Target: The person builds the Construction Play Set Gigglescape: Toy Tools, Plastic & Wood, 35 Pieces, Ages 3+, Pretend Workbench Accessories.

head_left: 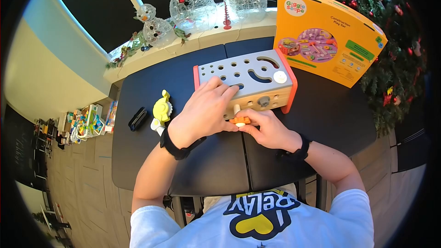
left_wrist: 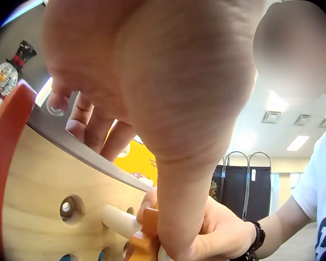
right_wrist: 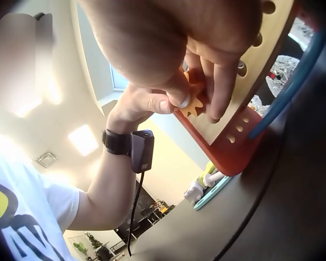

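Note:
On the black table stands a wooden toy workbench, its grey top holed and slotted and its end panels red. A pale peg sticks out of its wooden side. At the peg's near end, my right hand pinches an orange toy gear between thumb and fingers. My left hand reaches over the bench, fingers resting on the grey top and thumb pressed to the gear's near face. A grey knob sits on the same side, right of the peg. A white round piece lies on the top.
A yellow toy drill and a black oblong object lie left on the table. Behind the bench at right stands an orange-yellow box. A decorated tree rises beyond it. Wire snowmen line the window ledge.

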A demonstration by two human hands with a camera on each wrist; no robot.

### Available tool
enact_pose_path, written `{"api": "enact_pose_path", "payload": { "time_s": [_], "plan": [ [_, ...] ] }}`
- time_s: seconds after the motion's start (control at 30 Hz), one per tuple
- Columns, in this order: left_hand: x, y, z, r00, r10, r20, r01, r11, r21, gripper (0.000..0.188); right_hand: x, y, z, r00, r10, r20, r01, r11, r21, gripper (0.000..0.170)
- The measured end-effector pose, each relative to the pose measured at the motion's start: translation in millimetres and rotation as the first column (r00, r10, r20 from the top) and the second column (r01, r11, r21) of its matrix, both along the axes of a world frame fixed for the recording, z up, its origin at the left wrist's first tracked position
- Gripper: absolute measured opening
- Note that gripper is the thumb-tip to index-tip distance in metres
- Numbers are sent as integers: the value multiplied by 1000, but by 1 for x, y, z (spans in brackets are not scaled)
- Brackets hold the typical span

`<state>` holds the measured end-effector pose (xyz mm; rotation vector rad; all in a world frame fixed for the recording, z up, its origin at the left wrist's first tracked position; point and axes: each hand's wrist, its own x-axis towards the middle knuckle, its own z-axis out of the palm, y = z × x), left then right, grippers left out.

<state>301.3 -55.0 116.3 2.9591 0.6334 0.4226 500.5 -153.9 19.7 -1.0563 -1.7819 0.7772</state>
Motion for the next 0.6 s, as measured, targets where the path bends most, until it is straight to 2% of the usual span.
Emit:
{"api": "enact_pose_path", "payload": {
  "time_s": [0.13,0.43,0.6],
  "plan": [
    [5,10,-1,998,-45,-42,44,999,-10,90,1,3,2,997,-3,-74,0,999,-35,29],
    [15,10,5,983,36,-182,-42,999,-29,82,2,10,6,998,-23,-63,17,995,-101,26],
    [18,15,6,978,-5,-209,-6,999,-51,79,2,12,6,995,-46,-92,36,993,-115,24]
  ]
}}
